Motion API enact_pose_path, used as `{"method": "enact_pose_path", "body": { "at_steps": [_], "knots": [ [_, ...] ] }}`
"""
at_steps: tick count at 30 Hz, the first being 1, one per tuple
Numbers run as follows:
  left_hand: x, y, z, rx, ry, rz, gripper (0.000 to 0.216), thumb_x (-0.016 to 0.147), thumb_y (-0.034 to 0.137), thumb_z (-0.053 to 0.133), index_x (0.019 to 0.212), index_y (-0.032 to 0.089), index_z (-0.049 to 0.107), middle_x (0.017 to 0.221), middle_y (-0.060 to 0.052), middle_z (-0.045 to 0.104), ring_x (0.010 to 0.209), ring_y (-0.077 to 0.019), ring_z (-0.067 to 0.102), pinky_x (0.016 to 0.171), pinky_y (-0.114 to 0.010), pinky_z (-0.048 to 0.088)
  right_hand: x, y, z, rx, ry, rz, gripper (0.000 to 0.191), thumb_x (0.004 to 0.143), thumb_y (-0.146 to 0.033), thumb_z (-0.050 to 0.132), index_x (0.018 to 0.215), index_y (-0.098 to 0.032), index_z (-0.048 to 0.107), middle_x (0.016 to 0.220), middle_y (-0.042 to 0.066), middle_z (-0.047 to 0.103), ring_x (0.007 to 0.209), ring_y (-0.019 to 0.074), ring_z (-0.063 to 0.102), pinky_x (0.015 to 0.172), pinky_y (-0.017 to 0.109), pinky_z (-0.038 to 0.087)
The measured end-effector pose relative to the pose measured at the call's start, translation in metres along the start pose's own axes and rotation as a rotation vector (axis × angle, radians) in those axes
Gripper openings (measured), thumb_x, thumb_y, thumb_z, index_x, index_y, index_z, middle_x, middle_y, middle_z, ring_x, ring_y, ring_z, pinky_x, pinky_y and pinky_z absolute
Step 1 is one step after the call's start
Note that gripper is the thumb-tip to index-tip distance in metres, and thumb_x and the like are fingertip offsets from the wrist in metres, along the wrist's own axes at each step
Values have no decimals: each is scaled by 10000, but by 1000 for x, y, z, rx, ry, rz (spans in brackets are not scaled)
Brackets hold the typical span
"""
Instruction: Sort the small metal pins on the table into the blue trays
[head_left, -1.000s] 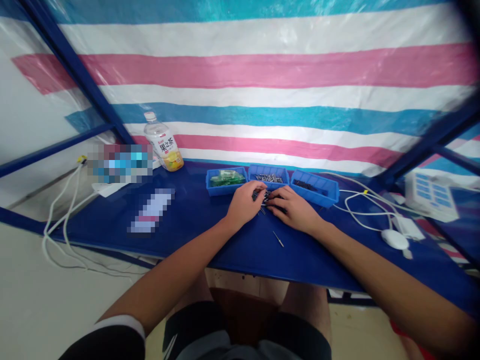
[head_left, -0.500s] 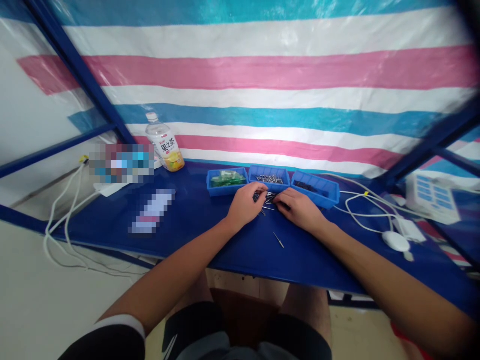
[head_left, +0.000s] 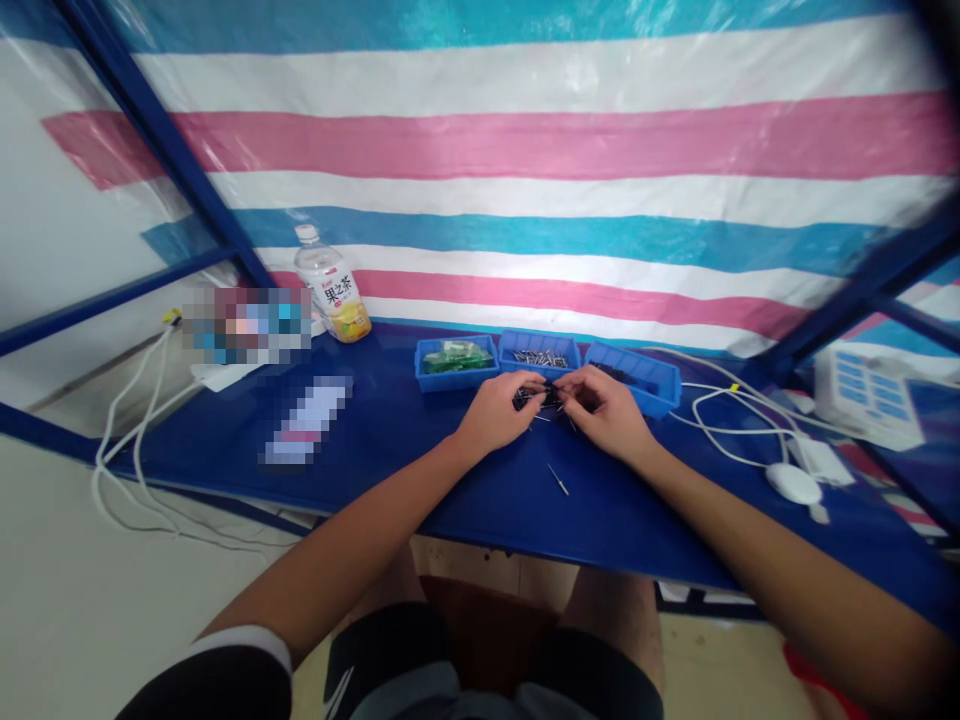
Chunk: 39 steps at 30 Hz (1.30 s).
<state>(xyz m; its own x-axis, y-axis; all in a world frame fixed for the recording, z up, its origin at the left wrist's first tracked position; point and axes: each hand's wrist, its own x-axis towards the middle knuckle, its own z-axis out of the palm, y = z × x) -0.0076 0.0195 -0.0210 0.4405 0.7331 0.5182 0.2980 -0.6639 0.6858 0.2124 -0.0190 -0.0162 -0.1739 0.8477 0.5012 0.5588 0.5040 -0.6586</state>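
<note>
My left hand [head_left: 495, 410] and my right hand [head_left: 607, 408] meet over a small heap of dark metal pins [head_left: 541, 398] on the blue table [head_left: 420, 470], just in front of three blue trays. Both hands are closed in a pinch on small dark parts from that heap; what each holds is too small to name. The left tray [head_left: 452, 362] has green parts, the middle tray [head_left: 538, 353] holds metal pins, the right tray [head_left: 637, 378] holds dark parts. One loose pin [head_left: 557, 479] lies nearer me.
A tea bottle [head_left: 330, 297] stands at the back left beside a white power strip and cables [head_left: 127, 420]. A white mouse [head_left: 792, 483], cords and a white device [head_left: 870, 395] lie to the right. Striped tarpaulin hangs behind. My knees sit under the table's front edge.
Both hands have lifted a little from lying over the heap and now pinch parts between their fingertips. The right hand has shifted slightly right and up.
</note>
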Motion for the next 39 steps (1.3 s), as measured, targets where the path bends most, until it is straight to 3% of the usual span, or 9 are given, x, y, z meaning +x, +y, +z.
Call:
{"method": "enact_pose_path", "body": {
  "at_steps": [8, 15, 20, 30, 34, 39],
  "knots": [
    [1, -1, -2, 46, -49, 22, 213, 963, 182, 692, 1141, 227, 798, 1139, -40, 832, 1063, -226, 781, 1010, -403, 603, -3, 9, 6, 209, -39, 138, 209, 945, -429, 733, 1042, -245, 746, 913, 57, 779, 732, 212, 721, 666, 371, 604],
    [2, -3, -2, 71, -18, 34, 197, 955, 160, 690, 1085, 233, 819, 1097, -37, 837, 1021, -221, 780, 984, -393, 604, -3, 4, 5, 179, -68, 74, 195, 969, -428, 716, 1046, -255, 764, 995, 69, 788, 814, 232, 749, 751, 404, 626],
    [2, -2, -1, 50, 5, 67, 213, 922, 125, 698, 1053, 232, 827, 1071, -41, 837, 1007, -220, 785, 980, -393, 615, -1, 0, 0, 72, -106, 21, 163, 968, -390, 700, 1009, -262, 792, 1020, 62, 802, 796, 225, 731, 717, 392, 592],
    [2, 4, -2, 12, -6, 64, 174, 906, 122, 704, 1002, 217, 813, 1021, -39, 833, 956, -208, 785, 937, -370, 622, -4, 5, 8, 193, -77, 154, 146, 885, -328, 755, 988, -247, 690, 932, 40, 768, 741, 200, 708, 682, 357, 594],
    [1, 5, -2, -27, 12, 16, 168, 904, 152, 730, 1055, 202, 784, 1021, -40, 831, 922, -191, 787, 918, -343, 624, -3, -3, 5, 152, -44, 75, 256, 903, -266, 709, 1155, -250, 669, 932, 32, 730, 775, 197, 699, 691, 341, 580],
    [0, 8, -3, -8, -5, -18, 230, 953, 229, 708, 1173, 198, 769, 972, -42, 834, 850, -189, 783, 874, -340, 629, -3, -5, 0, -39, -10, -27, 100, 956, -293, 677, 1033, -251, 725, 931, 51, 747, 771, 212, 695, 680, 358, 559]
  ]
}}
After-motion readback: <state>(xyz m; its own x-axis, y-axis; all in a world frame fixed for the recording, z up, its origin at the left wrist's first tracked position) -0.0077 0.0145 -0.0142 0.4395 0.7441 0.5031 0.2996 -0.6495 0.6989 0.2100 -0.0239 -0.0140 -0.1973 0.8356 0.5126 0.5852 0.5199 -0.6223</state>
